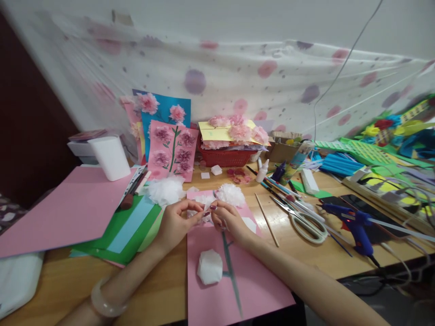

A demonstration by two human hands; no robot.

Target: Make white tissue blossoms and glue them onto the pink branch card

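Both hands meet over the top half of a pink paper sheet (251, 285) that bears a painted grey-green stem (229, 258). With fingertips pinched, my left hand (175, 224) and my right hand (231, 222) hold white tissue paper (204, 215) between them; its outline is partly hidden by the fingers. Just beyond the right hand sits a fluffy white tissue flower (231, 194). A flattened white tissue piece (210, 267) lies on the sheet left of the stem. White crumpled tissue (166, 190) rests beyond the left hand.
Scissors (306, 224), a thin wooden stick (267, 219) and a blue glue gun (356, 226) lie to the right. Green sheets (129, 253) and a large pink board (68, 208) are at left. Behind stand a pink flower card (173, 151) and a red basket (227, 157).
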